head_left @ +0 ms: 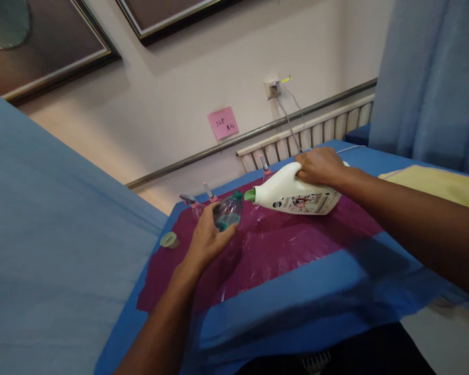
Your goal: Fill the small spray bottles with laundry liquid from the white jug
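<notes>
My left hand (211, 234) is closed around a small clear plastic bottle (230, 211) holding some green-blue liquid, its neck tilted up toward the right. My right hand (320, 165) grips the handle of a large white detergent jug (287, 190), which is tipped to the left. The jug's green spout (250, 195) is close beside the small bottle's mouth; whether they touch I cannot tell. A pale green cap (169, 240) lies to the left of my left hand. Pink-and-grey spray heads (188, 200) stand behind the bottle.
A shiny purple plastic sheet (281, 255) covers part of the blue-covered table (308, 291). A yellow cloth (437, 185) lies at the right. Blue curtains (50, 234) hang on both sides. A pink note (223, 123) and a socket (272, 87) with cords are on the wall above a radiator (316, 134).
</notes>
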Available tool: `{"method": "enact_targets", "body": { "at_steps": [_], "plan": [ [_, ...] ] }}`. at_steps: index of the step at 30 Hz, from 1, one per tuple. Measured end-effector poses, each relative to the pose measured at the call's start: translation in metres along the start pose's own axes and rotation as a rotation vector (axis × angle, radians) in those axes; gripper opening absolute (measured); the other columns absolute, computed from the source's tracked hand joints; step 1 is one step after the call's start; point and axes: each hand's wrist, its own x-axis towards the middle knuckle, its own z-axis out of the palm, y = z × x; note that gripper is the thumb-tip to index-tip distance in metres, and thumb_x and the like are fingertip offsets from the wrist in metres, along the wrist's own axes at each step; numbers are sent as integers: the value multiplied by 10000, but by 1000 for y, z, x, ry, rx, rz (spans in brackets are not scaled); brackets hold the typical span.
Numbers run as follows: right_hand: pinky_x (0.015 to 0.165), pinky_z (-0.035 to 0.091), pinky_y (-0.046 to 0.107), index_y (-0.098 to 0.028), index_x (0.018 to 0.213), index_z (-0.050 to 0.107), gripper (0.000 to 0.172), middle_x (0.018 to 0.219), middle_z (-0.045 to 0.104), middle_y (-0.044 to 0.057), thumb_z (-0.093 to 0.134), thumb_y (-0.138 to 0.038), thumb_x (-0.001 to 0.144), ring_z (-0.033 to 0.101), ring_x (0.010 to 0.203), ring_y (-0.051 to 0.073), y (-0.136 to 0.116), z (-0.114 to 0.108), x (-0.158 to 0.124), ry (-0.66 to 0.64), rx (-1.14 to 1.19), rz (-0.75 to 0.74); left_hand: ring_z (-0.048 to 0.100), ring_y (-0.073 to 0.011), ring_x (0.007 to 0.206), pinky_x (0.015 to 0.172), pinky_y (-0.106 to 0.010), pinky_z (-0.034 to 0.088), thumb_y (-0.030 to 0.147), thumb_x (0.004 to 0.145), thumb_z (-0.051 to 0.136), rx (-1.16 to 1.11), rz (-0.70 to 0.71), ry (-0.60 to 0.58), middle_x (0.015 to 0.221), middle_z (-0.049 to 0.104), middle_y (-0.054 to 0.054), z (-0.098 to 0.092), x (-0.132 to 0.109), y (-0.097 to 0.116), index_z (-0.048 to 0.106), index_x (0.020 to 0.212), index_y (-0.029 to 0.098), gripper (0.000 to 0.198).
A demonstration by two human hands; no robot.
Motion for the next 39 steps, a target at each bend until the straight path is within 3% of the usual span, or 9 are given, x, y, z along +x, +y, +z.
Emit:
{"method": "enact_targets", "body": {
  "at_steps": [15, 19, 24, 32, 39],
  "plan": [
    [813, 465, 427, -216, 1232, 861, 377, 1110, 855, 203, 612, -368, 993, 767, 1010, 380, -12, -1, 0, -12, -40, -22, 654, -443, 1452, 1171, -651, 592, 365, 935, 755, 302, 287, -99, 1583, 658, -195, -16, 8, -14, 542, 1550, 222, 666],
    [806, 466, 413, -241, 1209, 861, 357, 1097, 861, 183, 612, -398, 1007, 769, 999, 356, -15, -3, 0, -19, -28, -37, 638, -441, 1469, 1226, -660, 547, 332, 925, 768, 367, 376, -124, 1570, 668, -185, -25, 11, -13, 546, 1553, 249, 671],
    [764, 444, 398, -254, 1186, 861, 354, 1082, 870, 167, 595, -408, 1009, 763, 964, 341, -17, -2, 1, -23, -68, -56, 638, -445, 1463, 1229, -672, 540, 303, 889, 798, 399, 392, -161, 1558, 673, -170, -35, 14, -6, 589, 1513, 295, 659],
    [748, 422, 399, -226, 1193, 859, 365, 1091, 862, 186, 585, -376, 1004, 773, 951, 348, -20, -2, 1, -28, -74, -87, 614, -484, 1490, 1211, -654, 551, 291, 903, 772, 528, 387, -266, 1597, 629, -248, -44, 19, 13, 591, 1510, 202, 639],
    [751, 413, 390, -251, 1211, 856, 362, 1072, 861, 159, 602, -373, 986, 747, 936, 326, -22, -2, 4, -30, -74, -85, 637, -469, 1434, 1190, -637, 548, 255, 856, 796, 544, 429, -276, 1592, 620, -223, -46, 24, 17, 579, 1494, 226, 674]
  ]
}}
